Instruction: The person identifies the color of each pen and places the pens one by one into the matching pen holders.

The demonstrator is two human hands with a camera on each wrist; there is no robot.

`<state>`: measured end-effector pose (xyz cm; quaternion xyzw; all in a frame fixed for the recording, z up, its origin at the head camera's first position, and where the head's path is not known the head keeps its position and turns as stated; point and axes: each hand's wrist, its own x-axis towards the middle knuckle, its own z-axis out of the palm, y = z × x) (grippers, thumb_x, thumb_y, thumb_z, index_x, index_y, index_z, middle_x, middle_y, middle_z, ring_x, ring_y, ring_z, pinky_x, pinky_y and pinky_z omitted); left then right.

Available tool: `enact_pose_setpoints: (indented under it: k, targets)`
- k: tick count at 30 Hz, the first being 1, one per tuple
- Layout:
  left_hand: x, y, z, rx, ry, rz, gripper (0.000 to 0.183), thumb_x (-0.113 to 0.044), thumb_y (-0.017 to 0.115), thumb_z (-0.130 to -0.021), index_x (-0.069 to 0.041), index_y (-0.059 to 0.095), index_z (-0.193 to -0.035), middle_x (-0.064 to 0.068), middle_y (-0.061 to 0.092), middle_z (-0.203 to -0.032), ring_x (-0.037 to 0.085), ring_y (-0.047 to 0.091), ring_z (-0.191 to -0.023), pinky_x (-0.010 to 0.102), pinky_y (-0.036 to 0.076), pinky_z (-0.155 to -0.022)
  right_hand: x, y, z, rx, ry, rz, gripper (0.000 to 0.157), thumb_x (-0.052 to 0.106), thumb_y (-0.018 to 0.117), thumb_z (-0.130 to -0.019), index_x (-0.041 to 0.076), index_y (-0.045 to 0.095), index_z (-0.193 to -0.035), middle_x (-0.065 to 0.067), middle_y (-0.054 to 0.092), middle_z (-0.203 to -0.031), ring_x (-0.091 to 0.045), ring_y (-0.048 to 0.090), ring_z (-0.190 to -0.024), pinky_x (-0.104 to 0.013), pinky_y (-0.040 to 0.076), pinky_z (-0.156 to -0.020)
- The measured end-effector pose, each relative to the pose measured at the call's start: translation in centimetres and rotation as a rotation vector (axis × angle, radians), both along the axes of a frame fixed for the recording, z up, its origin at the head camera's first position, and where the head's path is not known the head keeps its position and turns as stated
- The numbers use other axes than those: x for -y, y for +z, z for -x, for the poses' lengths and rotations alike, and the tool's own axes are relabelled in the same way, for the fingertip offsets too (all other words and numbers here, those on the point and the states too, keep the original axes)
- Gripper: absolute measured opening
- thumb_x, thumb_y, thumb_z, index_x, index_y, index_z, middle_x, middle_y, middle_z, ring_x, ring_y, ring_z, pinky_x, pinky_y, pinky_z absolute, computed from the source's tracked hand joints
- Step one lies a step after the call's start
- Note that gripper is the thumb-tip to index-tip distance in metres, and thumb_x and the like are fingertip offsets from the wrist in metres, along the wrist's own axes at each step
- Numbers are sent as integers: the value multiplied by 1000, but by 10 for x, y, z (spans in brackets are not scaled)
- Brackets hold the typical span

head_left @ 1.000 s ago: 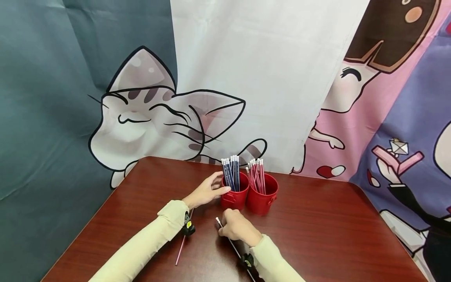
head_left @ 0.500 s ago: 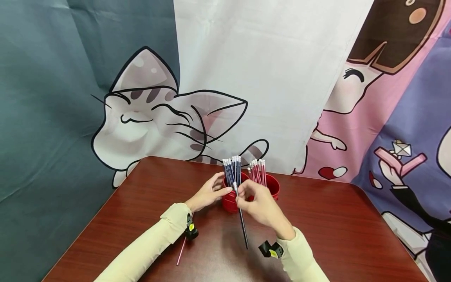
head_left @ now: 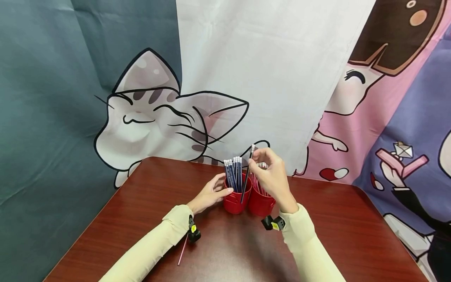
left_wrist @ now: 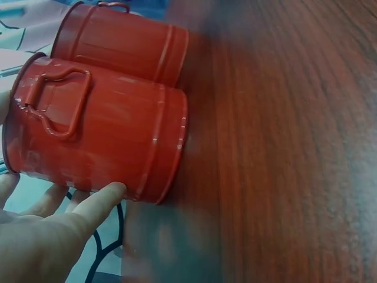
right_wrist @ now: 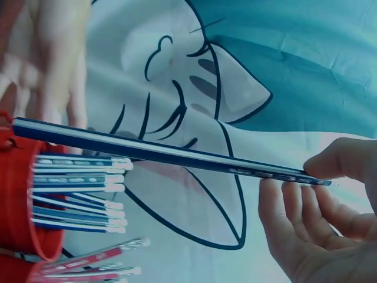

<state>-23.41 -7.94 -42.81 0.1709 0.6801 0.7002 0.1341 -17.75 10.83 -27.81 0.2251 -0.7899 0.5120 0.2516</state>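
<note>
My right hand [head_left: 273,174] pinches a dark blue pencil [right_wrist: 177,150] near its white eraser end, between thumb and fingertips. The pencil hangs steeply tilted, its lower end by the front rim of the left red bucket [head_left: 234,205]; in the head view I cannot tell whether that end is inside. Several blue pencils [head_left: 232,174] stand in this bucket, erasers up. My left hand [head_left: 209,194] holds the bucket's left side, thumb at the rim and fingers spread along the wall. Touching it on the right is a second red bucket [head_left: 258,205] with several pinkish-red pencils [right_wrist: 88,262].
A pink pencil [head_left: 182,251] lies on the brown wooden table [head_left: 218,254], partly under the left wrist. Behind the table's far edge hangs a cloth backdrop [head_left: 275,70] with cartoon figures.
My right hand has lifted the blue pencil off the table and carried it up and forward to the left bucket, tipping it from lying to nearly upright. The left hand has stayed at the bucket.
</note>
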Motion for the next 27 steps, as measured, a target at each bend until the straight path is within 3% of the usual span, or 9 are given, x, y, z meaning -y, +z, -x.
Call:
enact_pose_setpoints:
  k: [6,9,16,22,27]
  targets:
    - [-1,-1,0,1,15,-1,65,-17,62,-87,-15,27,-142,17,37,-139,36,37,-126,53,42,-92,6,13,13,-17,-18,8,12,-3,63,-79,-5,59,-91,-15,62,-79,-20,56,-72,-19,45,-62]
    - [-1,-2,-1,1,23,-5,65,-17,62,-87,-16,28,-141,16,38,-138,35,39,-125,53,43,-91,7,8,27,-22,-20,27,13,0,64,-80,-2,60,-92,-13,63,-81,-19,57,-74,-17,47,-65]
    - [-1,-1,-2,2,27,3,65,-18,63,-87,-15,27,-142,17,38,-138,35,40,-124,53,43,-90,2,-28,58,-79,-50,34,12,8,63,-81,6,61,-93,-5,64,-81,-14,60,-73,-21,50,-61]
    - [-2,1,-3,-8,31,22,65,-18,62,-87,-14,27,-142,17,38,-138,35,40,-123,52,45,-89,-1,-62,67,-51,-82,-6,12,10,64,-81,6,60,-91,-4,63,-81,-12,60,-75,-25,51,-62]
    - [-1,2,-4,-17,36,27,64,-19,62,-88,-14,27,-142,17,38,-138,35,40,-123,52,44,-89,-1,-79,65,-34,-65,-23,13,7,65,-80,4,60,-91,-5,63,-80,-14,59,-72,-25,49,-61]
